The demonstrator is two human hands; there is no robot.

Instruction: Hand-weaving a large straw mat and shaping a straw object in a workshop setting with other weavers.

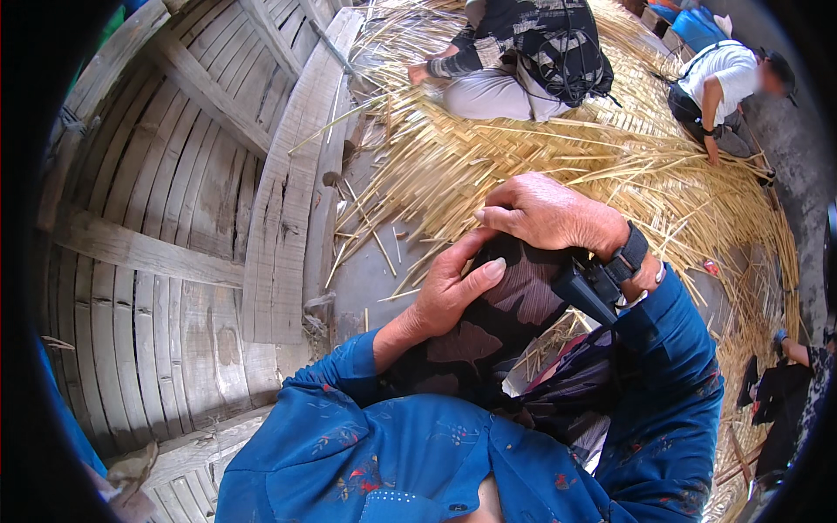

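Note:
My left hand (449,288) lies on my bent knee, which is covered by dark cloth with a leaf pattern (523,283). Its thumb points away from the fingers, and the fingertips reach under the other hand. Across the top of the knee rests my right hand (554,212), fingers curled and thumb against them, with nothing visible in the grasp. A black strap with a dark box-like device (584,289) is on the right wrist. Just beyond my hands spreads a partly woven mat of yellow reed-like strips (514,144), which neither hand touches.
On the left stands a weathered wooden plank structure (283,200). A person with a black backpack (562,44) sits on the mat ahead; another in a white shirt (724,78) bends at its far right edge. A third person's dark clothing (785,401) shows at right. Loose strips (384,253) litter the floor.

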